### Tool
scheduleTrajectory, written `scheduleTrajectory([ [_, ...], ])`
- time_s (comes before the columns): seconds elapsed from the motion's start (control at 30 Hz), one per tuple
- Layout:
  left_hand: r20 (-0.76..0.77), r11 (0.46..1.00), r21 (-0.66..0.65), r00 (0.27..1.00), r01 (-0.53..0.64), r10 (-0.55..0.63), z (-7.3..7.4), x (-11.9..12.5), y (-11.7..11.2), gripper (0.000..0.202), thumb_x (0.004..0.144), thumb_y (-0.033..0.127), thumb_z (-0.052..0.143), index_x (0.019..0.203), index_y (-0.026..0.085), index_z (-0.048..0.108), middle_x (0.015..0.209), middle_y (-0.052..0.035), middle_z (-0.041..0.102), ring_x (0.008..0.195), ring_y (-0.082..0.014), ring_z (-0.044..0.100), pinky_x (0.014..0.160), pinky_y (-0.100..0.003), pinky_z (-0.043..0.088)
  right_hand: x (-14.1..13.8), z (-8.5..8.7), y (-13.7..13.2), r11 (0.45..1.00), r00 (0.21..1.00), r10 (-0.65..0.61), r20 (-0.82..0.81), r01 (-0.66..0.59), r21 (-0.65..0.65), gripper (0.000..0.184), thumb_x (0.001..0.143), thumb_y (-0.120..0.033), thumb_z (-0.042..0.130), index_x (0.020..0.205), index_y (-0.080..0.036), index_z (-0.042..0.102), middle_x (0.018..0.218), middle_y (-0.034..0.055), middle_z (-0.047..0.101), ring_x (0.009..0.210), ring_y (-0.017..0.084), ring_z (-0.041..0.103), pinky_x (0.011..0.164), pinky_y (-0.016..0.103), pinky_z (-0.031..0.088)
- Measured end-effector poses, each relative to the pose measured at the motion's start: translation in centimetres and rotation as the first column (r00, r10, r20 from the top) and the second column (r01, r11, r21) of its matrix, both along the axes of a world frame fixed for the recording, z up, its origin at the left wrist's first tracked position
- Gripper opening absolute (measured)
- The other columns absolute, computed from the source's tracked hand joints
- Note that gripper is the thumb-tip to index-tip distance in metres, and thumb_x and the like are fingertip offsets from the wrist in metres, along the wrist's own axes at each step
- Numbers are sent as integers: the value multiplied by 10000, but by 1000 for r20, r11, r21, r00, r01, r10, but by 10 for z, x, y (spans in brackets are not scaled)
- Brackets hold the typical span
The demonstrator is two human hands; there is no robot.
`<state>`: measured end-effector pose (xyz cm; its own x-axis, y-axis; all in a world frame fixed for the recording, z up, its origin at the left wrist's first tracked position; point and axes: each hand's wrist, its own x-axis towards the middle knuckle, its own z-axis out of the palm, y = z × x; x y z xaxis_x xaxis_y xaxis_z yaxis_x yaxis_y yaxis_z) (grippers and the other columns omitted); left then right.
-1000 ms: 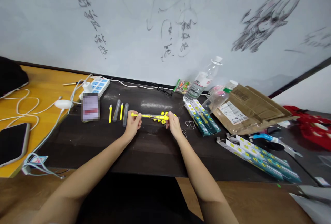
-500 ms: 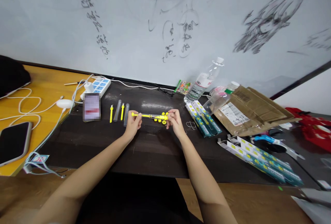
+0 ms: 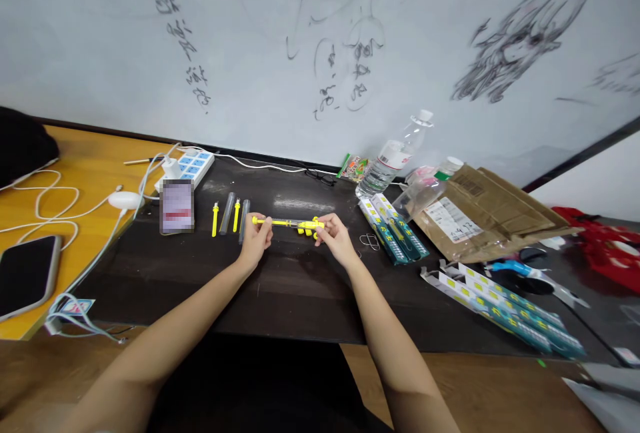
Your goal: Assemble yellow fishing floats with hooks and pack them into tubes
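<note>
A slim yellow and clear pen-like tool [image 3: 280, 223] is held level between both hands, above the dark table. My left hand [image 3: 256, 241] is closed on its left end, which sticks out past the thumb. My right hand [image 3: 336, 239] pinches the thicker yellow right end, its fingers partly covering it. Just behind and below that end lie several small yellow caps [image 3: 309, 233], some hidden by the right hand. Left of my left hand lie two yellow rods [image 3: 237, 216] with metal-looking tips, and clear tubes [image 3: 227, 213] beside them.
Printed narrow boxes [image 3: 393, 229] lie right of my hands, with more boxes [image 3: 505, 309] nearer the front. A water bottle [image 3: 395, 156], an emptier bottle [image 3: 430, 186] and a brown parcel [image 3: 490, 213] stand behind. Scissors [image 3: 543, 279] lie right. A power strip [image 3: 193, 167] is at back left.
My right hand's fingers have shifted slightly left and further over the tool's thicker end. The tool has moved a little left. My left hand has hardly moved.
</note>
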<state>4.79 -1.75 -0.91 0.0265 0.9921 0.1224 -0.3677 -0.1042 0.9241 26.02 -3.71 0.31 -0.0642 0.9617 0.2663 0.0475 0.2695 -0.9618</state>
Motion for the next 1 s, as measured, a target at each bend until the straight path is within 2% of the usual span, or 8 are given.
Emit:
scheduleTrajectory([
  [0.3,-5,1000,-8,1000,3,-3,0,0,-2,343,777,422,625,900,241,360,624,97,446,415,-32,378,335,-104,218,0,7,-6,998,998,57,4,-57,5,275,806,-465,588,872,-225,472,628,-54,524,536,109,524,551,267,453],
  [0.5,-4,1000,-13,1000,27,-27,-1,3,-4,345,775,419,628,898,240,360,610,101,423,414,-33,376,338,-106,219,0,1,-4,998,999,54,3,-54,31,246,861,-461,522,853,-228,443,536,-96,381,445,73,389,504,226,409],
  [0.6,-8,999,-14,1000,29,-29,-1,3,-5,348,773,414,632,900,241,359,598,104,410,418,-35,382,342,-103,220,-2,-1,-4,1000,998,5,58,-5,15,289,880,-502,478,814,-225,424,508,-93,385,406,69,367,436,205,344],
  [0.7,-5,1000,-11,1000,26,-27,-2,3,-4,355,771,419,637,900,241,359,588,106,403,415,-33,385,346,-100,217,-8,-1,-5,996,990,-91,110,90,13,344,892,-550,423,774,-228,413,444,-97,325,362,73,312,375,203,265],
  [0.8,-6,1000,1,1000,30,-30,-1,3,-4,357,771,424,641,896,240,361,573,110,390,409,-32,382,346,-99,217,-14,0,-4,983,979,-181,96,182,3,403,876,-596,407,716,-227,388,482,-77,356,363,66,300,342,204,241],
  [0.9,-10,999,23,1000,25,-25,1,3,-4,355,776,426,636,895,239,359,582,109,400,408,-32,383,340,-99,224,-13,1,-3,984,984,-176,42,177,-26,410,856,-600,438,707,-220,403,548,-62,404,385,58,346,338,194,287],
  [1.0,-2,999,40,1000,8,-8,1,3,-3,351,780,424,630,898,236,358,604,104,430,412,-28,386,337,-95,236,-7,2,-3,996,997,-81,-13,80,-50,345,806,-552,556,788,-216,477,625,-50,478,476,76,473,418,206,433],
])
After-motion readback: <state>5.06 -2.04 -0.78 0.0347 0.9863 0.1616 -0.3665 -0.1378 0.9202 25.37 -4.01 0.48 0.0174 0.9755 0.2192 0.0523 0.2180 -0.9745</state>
